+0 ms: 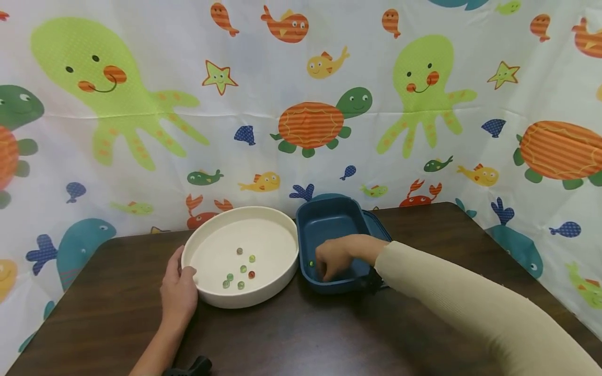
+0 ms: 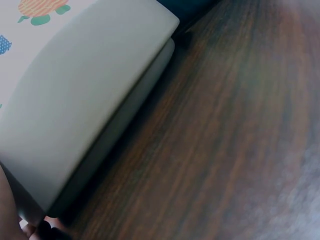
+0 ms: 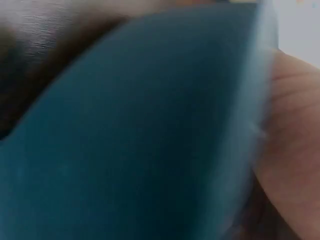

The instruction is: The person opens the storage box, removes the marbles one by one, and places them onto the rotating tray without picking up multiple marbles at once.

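Observation:
My left hand (image 1: 179,292) grips the near left rim of a round cream dish (image 1: 282,284), its thumb over the edge and its fingers along the outer wall. Inside that dish lie several glass marbles (image 1: 243,269), mostly greenish, one of them red. My right hand (image 1: 335,256) reaches down into a blue rectangular baking dish (image 1: 336,206), knuckles up and fingers bent toward the bottom. A small green marble (image 1: 311,263) sits just left of those fingers, by the dish's left wall. The right fingertips are hidden, so I cannot tell whether they pinch anything. The right wrist view is mostly filled by the blue wall.
Both dishes stand side by side, nearly touching, on a dark wooden table (image 1: 282,339). Behind them hangs a white curtain (image 1: 263,104) printed with sea animals. The blue dish has a handle (image 1: 376,225) on its right side.

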Demonstrator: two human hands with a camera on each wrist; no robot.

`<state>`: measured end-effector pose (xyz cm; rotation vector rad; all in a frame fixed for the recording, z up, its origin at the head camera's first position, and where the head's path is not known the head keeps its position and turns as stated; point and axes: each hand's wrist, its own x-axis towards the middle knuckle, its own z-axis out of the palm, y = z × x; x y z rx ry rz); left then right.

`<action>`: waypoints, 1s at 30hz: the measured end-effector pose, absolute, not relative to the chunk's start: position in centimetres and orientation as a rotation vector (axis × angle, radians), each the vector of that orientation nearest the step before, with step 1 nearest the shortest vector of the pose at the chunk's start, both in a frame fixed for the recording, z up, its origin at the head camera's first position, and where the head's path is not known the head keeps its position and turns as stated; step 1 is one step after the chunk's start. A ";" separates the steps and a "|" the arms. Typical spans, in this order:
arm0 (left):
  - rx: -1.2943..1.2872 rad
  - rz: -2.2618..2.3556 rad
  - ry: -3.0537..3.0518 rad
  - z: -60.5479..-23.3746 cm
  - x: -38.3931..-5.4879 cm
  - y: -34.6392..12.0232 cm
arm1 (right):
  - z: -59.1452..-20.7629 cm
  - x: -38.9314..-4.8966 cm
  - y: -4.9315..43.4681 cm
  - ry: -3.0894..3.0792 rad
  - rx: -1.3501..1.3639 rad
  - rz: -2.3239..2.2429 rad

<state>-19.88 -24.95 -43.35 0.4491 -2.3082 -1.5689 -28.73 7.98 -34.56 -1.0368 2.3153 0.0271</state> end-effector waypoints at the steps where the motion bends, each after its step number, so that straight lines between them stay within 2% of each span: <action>1: 0.443 -1.571 -2.309 -43.4 -19.9 -24.9 | -34.7 -28.6 7.7 2.300 -1.024 0.047; 6: 0.426 -1.567 -2.316 -43.4 -19.8 -24.8 | -35.1 -28.2 6.9 2.328 -0.985 0.107; 17: 0.432 -1.577 -2.297 -43.4 -19.6 -25.1 | -32.8 -28.9 5.2 2.284 -0.959 0.242; 30: 0.421 -1.577 -2.295 -43.4 -19.8 -25.2 | -34.0 -30.5 4.8 2.256 -0.941 0.246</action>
